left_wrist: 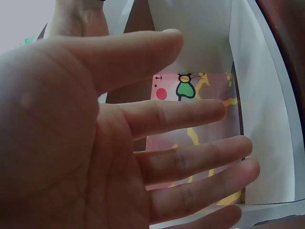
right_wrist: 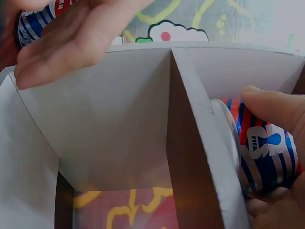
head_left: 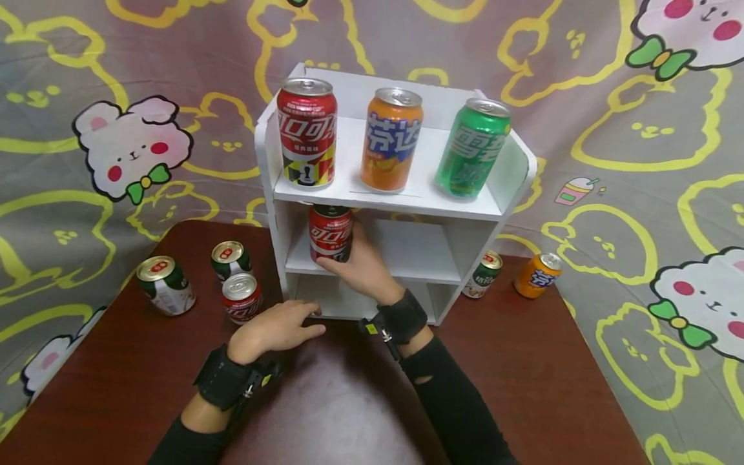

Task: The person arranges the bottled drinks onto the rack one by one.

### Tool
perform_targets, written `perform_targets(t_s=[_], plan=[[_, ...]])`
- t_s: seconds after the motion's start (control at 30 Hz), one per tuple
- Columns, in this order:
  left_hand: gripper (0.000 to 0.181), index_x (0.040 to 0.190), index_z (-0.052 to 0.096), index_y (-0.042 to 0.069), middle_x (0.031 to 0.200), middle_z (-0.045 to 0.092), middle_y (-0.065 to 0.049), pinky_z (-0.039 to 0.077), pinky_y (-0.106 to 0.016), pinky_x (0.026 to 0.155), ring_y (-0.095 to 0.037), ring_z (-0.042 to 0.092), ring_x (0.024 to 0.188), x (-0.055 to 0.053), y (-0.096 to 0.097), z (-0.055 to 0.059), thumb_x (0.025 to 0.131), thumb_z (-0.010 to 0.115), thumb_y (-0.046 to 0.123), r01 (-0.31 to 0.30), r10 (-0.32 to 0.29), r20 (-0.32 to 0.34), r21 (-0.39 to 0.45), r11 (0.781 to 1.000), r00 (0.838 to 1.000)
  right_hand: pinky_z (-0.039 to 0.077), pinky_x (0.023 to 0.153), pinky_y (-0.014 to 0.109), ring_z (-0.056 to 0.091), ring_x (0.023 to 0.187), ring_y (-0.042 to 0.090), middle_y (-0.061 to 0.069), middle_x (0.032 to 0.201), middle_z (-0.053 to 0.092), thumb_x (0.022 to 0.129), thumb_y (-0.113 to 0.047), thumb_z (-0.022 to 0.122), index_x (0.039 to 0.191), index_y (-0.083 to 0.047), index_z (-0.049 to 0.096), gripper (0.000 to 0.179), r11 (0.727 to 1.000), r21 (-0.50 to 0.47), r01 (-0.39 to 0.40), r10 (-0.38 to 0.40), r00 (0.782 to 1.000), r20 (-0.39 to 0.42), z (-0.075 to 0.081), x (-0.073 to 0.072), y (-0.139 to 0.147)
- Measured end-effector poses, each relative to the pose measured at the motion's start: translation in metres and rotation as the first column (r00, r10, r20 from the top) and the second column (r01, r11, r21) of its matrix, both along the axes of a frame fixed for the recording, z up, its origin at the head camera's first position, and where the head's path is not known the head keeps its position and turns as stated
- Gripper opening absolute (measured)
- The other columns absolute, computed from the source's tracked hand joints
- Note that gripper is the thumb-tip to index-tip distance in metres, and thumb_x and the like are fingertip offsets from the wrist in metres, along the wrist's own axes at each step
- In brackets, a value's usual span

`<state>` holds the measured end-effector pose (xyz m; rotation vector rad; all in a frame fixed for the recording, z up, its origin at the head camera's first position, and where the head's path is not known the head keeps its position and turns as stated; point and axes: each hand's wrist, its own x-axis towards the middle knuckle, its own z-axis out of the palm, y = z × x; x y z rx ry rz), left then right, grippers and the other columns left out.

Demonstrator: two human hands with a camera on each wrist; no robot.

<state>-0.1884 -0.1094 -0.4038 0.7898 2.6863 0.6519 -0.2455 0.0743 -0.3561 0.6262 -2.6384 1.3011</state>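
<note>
On the middle shelf of a white rack point(head_left: 459, 203), toward its left side, a red cola can point(head_left: 330, 234) stands in the grip of my right hand point(head_left: 367, 261). In the right wrist view, thumb and fingers wrap the can point(right_wrist: 267, 148), whose blue and red striped side shows. My left hand point(head_left: 278, 328) hovers before the bottom shelf, near a red can point(head_left: 241, 298) on the table. The left wrist view shows that hand point(left_wrist: 119, 133) with fingers spread and nothing in them. Along the top shelf stand a red cola can point(head_left: 307, 132), an orange can point(head_left: 392, 140) and a green can point(head_left: 473, 148).
Left of the rack, two dark green cans point(head_left: 166, 286) point(head_left: 230, 259) stand on the brown table point(head_left: 337, 400). On its right side are another green can point(head_left: 484, 274) and an orange can point(head_left: 537, 276). A patterned cloth point(head_left: 221, 129) hangs behind.
</note>
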Motion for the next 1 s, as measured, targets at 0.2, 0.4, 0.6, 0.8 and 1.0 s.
perform_targets(t_s=[0.2,0.4,0.6,0.8,1.0], plan=[[0.039,0.118,0.061,0.002,0.111,0.061,-0.014,0.045,-0.048,0.086,-0.029,0.057,0.102,-0.001,0.000,0.000,0.093,0.059,0.032,0.012,-0.012,-0.003,-0.001,1.000,1.000,0.043,0.095,0.037,0.052,0.115,0.022,0.010,0.128,0.048,0.080,-0.030,0.077,0.139,-0.006,0.027,0.081,0.998,-0.018,0.055,-0.055,0.998,0.004,0.000,0.002,-0.008],[0.039,0.118,0.060,0.003,0.113,0.061,-0.015,0.044,-0.049,0.087,-0.031,0.056,0.104,-0.002,0.000,0.002,0.093,0.059,0.033,0.018,-0.018,-0.006,0.007,1.000,1.000,0.046,0.090,0.037,0.054,0.111,0.024,0.011,0.125,0.050,0.077,-0.033,0.079,0.137,-0.005,0.030,0.083,0.994,-0.001,0.113,-0.113,0.993,-0.027,0.003,0.003,-0.014],[0.038,0.117,0.061,0.003,0.111,0.061,-0.015,0.045,-0.048,0.085,-0.030,0.056,0.102,-0.002,0.000,0.002,0.093,0.059,0.032,0.017,-0.017,-0.005,0.006,1.000,1.000,0.048,0.086,0.036,0.057,0.108,0.024,0.012,0.123,0.052,0.075,-0.033,0.080,0.136,-0.004,0.031,0.083,0.988,0.015,0.153,-0.152,0.986,-0.065,0.005,0.004,-0.020],[0.039,0.117,0.060,0.001,0.112,0.061,-0.016,0.045,-0.048,0.086,-0.031,0.056,0.103,-0.002,-0.001,0.003,0.093,0.059,0.031,0.014,-0.014,-0.004,0.004,1.000,1.000,0.049,0.083,0.035,0.059,0.104,0.024,0.012,0.121,0.054,0.075,-0.033,0.081,0.134,-0.003,0.032,0.083,0.982,0.013,0.188,-0.186,0.977,-0.099,0.003,0.003,-0.028],[0.037,0.115,0.061,0.002,0.110,0.062,-0.015,0.045,-0.047,0.085,-0.030,0.057,0.101,-0.002,-0.001,0.003,0.093,0.059,0.031,0.026,-0.025,-0.020,0.007,1.000,0.999,0.051,0.077,0.036,0.061,0.098,0.025,0.013,0.117,0.055,0.073,-0.035,0.081,0.133,-0.002,0.031,0.085,0.969,0.023,0.245,-0.241,0.963,-0.122,0.000,0.004,-0.037]])
